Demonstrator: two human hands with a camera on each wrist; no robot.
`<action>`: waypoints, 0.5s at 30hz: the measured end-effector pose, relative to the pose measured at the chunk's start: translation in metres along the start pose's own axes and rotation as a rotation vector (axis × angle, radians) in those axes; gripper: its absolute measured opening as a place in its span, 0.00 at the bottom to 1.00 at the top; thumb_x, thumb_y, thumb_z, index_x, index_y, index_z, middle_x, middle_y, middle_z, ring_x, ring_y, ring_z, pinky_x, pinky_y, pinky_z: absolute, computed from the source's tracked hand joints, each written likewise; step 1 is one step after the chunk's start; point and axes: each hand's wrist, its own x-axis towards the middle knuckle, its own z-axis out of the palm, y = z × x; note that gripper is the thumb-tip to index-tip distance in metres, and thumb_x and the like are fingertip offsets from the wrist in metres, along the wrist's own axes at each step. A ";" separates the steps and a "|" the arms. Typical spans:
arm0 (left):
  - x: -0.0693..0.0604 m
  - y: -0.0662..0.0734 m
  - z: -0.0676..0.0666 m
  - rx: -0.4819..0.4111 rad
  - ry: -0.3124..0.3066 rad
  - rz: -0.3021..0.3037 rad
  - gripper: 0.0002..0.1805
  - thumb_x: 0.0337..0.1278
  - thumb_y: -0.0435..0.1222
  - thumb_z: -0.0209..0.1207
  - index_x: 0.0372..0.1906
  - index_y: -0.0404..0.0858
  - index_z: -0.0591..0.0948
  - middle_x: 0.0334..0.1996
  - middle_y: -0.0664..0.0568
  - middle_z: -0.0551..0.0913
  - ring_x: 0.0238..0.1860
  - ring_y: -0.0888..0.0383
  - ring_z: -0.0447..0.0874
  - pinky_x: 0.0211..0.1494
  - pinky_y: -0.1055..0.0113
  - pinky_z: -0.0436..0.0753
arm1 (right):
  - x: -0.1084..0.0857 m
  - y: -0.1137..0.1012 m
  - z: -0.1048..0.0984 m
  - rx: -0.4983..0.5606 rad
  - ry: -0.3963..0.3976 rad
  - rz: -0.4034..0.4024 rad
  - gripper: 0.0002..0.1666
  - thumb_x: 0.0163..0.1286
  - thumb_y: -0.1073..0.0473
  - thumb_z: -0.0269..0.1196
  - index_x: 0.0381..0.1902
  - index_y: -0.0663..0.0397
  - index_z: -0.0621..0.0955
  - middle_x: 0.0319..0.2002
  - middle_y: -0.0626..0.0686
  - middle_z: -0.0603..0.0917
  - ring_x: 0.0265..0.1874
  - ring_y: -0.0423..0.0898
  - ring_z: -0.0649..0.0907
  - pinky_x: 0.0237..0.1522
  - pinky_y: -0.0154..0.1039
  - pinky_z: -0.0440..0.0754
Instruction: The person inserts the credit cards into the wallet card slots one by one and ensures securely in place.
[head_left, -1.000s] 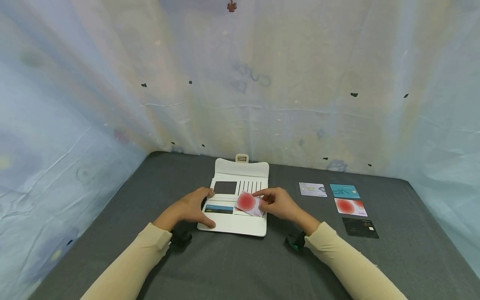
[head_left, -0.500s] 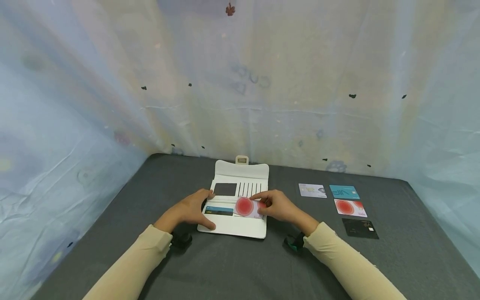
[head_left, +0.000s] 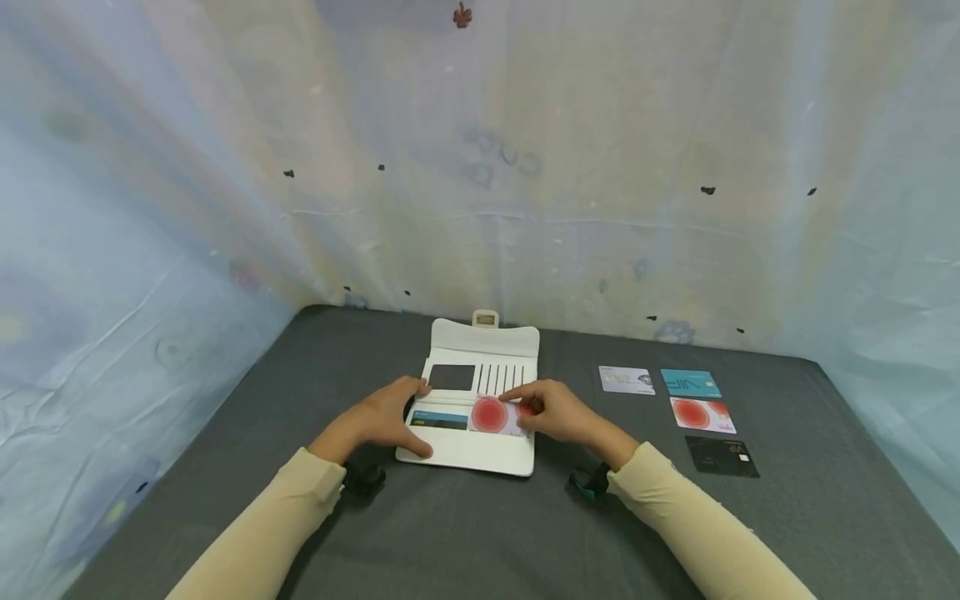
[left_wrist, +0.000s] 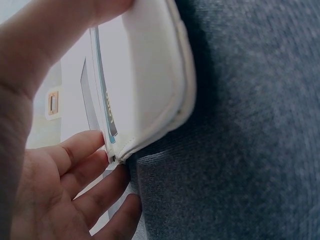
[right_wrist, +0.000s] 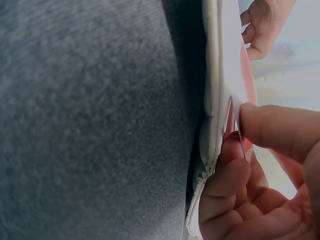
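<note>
Pinching the red-and-white card (head_left: pixel 489 415) by its right end, the right hand (head_left: pixel 558 410) had thumb and fingers on either side of it; the card lay nearly level over the right side of the near panel of the open white wallet (head_left: pixel 472 452), just beside the blue and black cards (head_left: pixel 438 420) in the left pocket. Left hand (head_left: pixel 382 412) was spread wide, not clenched: thumb on the near panel, fingertips touching the wallet's left edge. Wallet sat opened out on the dark worktop (head_left: pixel 480 533), clasp tab (head_left: pixel 485 319) at the far end. Handling guess: card looked like thin plastic, next to no weight, stiff in its plane, some spring if pushed on a corner. Smooth face, so probably slippery; the short right end seemed the right hold, keeping most of the lower edge clear of fingers. Wallet read as soft and padded, likely to skid or buckle at the fold unless braced. Neither looked fragile. Right wrist view was tight and edge-on, so couldn't tell whether the card's lower edge sat inside the pocket or only against it. Four loose cards (head_left: pixel 691 383) lay flat, well off to the right; probably harder to pick up, edges only.
</note>
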 end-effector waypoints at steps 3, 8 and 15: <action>0.000 0.000 0.000 0.001 -0.001 0.004 0.54 0.25 0.54 0.79 0.65 0.37 0.70 0.69 0.44 0.66 0.68 0.47 0.67 0.67 0.49 0.69 | 0.001 0.001 -0.001 -0.007 -0.004 -0.008 0.21 0.58 0.72 0.65 0.51 0.57 0.84 0.23 0.50 0.77 0.21 0.40 0.69 0.21 0.30 0.68; 0.000 0.000 0.000 0.006 0.003 0.000 0.55 0.26 0.54 0.78 0.66 0.37 0.70 0.69 0.45 0.66 0.67 0.47 0.67 0.67 0.49 0.69 | 0.001 0.002 -0.001 -0.018 -0.011 -0.017 0.20 0.59 0.72 0.64 0.51 0.56 0.84 0.22 0.49 0.76 0.21 0.40 0.70 0.22 0.29 0.68; 0.000 -0.001 0.000 0.019 0.001 -0.003 0.55 0.25 0.54 0.79 0.66 0.37 0.70 0.69 0.44 0.66 0.68 0.47 0.67 0.68 0.49 0.68 | 0.002 0.001 -0.003 -0.030 -0.028 -0.019 0.20 0.60 0.71 0.64 0.51 0.56 0.84 0.20 0.47 0.72 0.20 0.39 0.67 0.22 0.30 0.67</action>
